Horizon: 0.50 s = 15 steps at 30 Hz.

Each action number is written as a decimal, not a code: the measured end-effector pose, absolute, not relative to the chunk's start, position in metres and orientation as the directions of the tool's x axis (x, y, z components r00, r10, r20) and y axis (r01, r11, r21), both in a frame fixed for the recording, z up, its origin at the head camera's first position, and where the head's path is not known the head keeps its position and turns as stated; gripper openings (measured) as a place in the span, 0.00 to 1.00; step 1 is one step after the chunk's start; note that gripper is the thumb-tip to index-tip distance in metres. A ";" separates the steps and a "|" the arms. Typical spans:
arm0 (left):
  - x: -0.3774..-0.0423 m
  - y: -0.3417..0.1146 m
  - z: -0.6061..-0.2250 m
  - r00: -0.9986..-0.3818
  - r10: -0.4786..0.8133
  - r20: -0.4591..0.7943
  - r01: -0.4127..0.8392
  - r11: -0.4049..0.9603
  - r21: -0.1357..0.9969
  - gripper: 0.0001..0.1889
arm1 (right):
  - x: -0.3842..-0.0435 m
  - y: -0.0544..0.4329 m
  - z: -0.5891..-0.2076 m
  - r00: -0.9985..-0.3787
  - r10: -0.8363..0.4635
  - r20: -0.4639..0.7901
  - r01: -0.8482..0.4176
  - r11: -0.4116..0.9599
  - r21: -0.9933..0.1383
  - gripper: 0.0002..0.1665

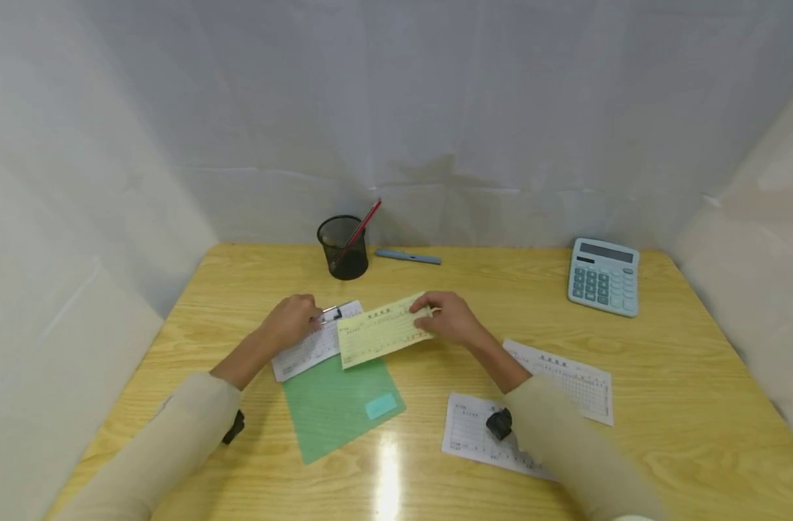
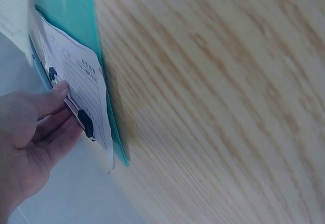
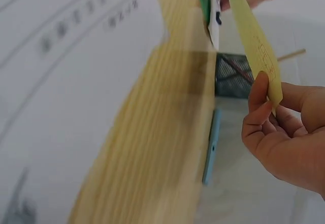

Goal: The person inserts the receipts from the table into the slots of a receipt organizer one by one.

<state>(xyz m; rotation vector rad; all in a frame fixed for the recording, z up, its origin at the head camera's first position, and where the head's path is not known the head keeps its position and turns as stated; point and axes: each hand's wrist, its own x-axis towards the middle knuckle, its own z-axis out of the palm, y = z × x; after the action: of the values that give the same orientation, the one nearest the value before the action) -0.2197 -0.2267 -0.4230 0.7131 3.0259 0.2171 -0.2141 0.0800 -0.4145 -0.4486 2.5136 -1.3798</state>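
Note:
In the head view, a green clipboard (image 1: 334,416) lies on the table with a white printed form (image 1: 302,356) at its clip end. My left hand (image 1: 292,322) pinches the metal clip (image 1: 332,315) there. The left wrist view shows the thumb on one side of this clip (image 2: 75,109), with fingers curled behind it. My right hand (image 1: 451,318) holds a yellow printed form (image 1: 378,333) by its right end, between thumb and fingers. This yellow sheet overlaps the clipboard and the white form in the head view, and its far end hangs free of the fingers.
A black mesh pen cup (image 1: 349,264) holding a red pencil (image 1: 364,226) stands at the back, beside a blue pen (image 1: 408,257). A light blue calculator (image 1: 603,278) sits at the back right. Two white forms, one of them partly under the right sleeve (image 1: 566,441), lie at the front right.

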 end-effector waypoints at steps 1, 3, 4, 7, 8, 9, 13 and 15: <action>-0.220 -0.227 -0.423 -0.894 0.447 0.006 0.444 0.885 0.141 0.08 | -0.215 0.073 -0.416 -0.924 -0.377 -0.070 -0.148 0.521 -0.841 0.10; -0.219 -0.227 -0.422 -0.889 0.458 0.008 0.455 0.880 0.138 0.07 | -0.216 0.058 -0.420 -0.925 -0.370 -0.085 -0.147 0.557 -0.817 0.08; -0.219 -0.227 -0.421 -0.889 0.458 0.006 0.454 0.880 0.141 0.07 | -0.216 0.051 -0.421 -0.921 -0.380 -0.082 -0.160 0.565 -0.809 0.08; -0.220 -0.228 -0.422 -0.887 0.462 0.011 0.459 0.877 0.144 0.05 | -0.218 0.033 -0.426 -0.907 -0.416 -0.066 -0.208 0.580 -0.788 0.07; -0.220 -0.228 -0.422 -0.885 0.466 0.012 0.462 0.875 0.143 0.05 | -0.218 0.027 -0.428 -0.903 -0.426 -0.061 -0.223 0.584 -0.780 0.07; -0.220 -0.228 -0.423 -0.884 0.467 0.013 0.463 0.874 0.143 0.05 | -0.219 0.022 -0.429 -0.894 -0.444 -0.055 -0.244 0.585 -0.773 0.07; -0.221 -0.227 -0.424 -0.876 0.481 0.026 0.480 0.868 0.130 0.05 | -0.220 0.004 -0.430 -0.884 -0.461 -0.081 -0.266 0.636 -0.725 0.07; -0.221 -0.226 -0.424 -0.876 0.482 0.030 0.482 0.867 0.127 0.05 | -0.221 -0.004 -0.429 -0.880 -0.462 -0.108 -0.259 0.659 -0.706 0.07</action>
<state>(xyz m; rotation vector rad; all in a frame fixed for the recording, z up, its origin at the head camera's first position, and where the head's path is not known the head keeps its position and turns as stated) -0.2212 -0.2262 -0.4242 0.7828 3.0324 0.2054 -0.2210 -0.0038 -0.4291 -0.5783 2.5995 -1.0421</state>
